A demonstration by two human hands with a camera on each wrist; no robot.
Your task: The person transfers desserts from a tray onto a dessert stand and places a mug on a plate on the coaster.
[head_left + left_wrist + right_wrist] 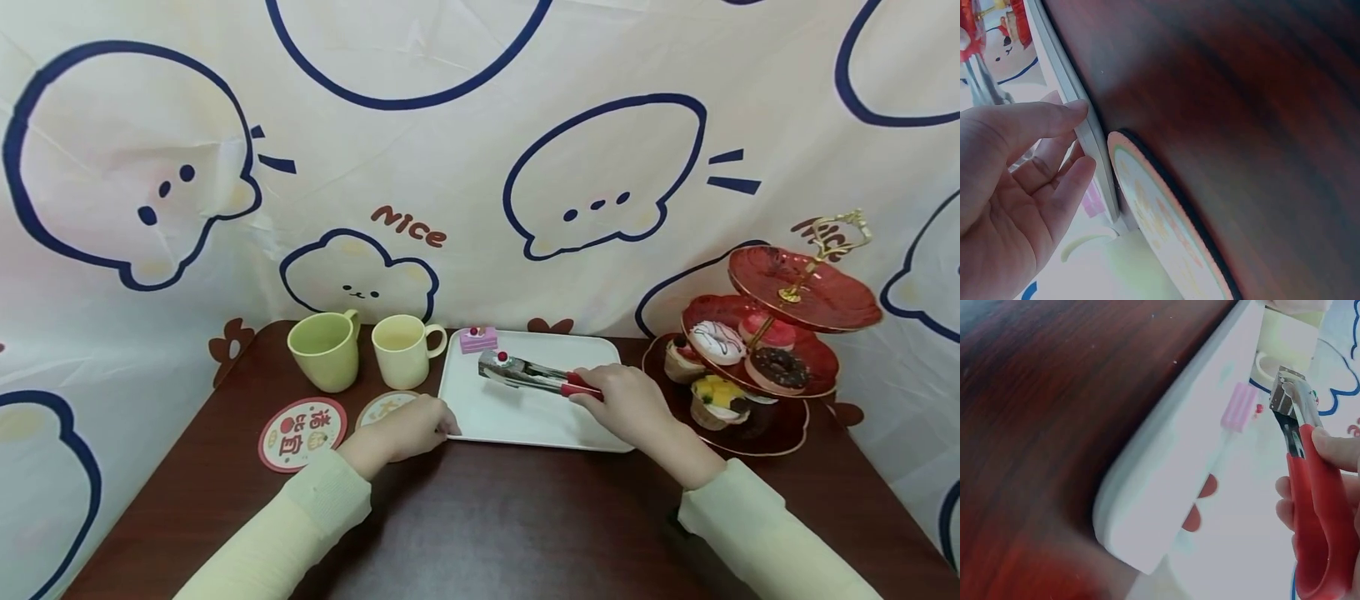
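Note:
My right hand [630, 400] grips red-handled metal tongs [1319, 512] over a white rectangular tray [517, 417]. At the tong tips is a small brown-and-pale cake piece [1281, 394], mostly hidden by the metal, with a red cherry [502, 357] on top. A purple layered cake slice [478, 340] with a red berry lies at the tray's far left corner. My left hand [416, 427] pinches the tray's near left corner, the thumb [1063, 119] along its rim. Partly behind that hand lies a pale round coaster [1154, 212].
A green mug [324, 354] and a cream mug [401, 354] stand left of the tray. In front of them is a red-rimmed coaster [303, 435]. A red tiered stand [847, 292] with donuts and cupcakes rises at the right, close to my right hand. A patterned cloth [465, 167] hangs behind.

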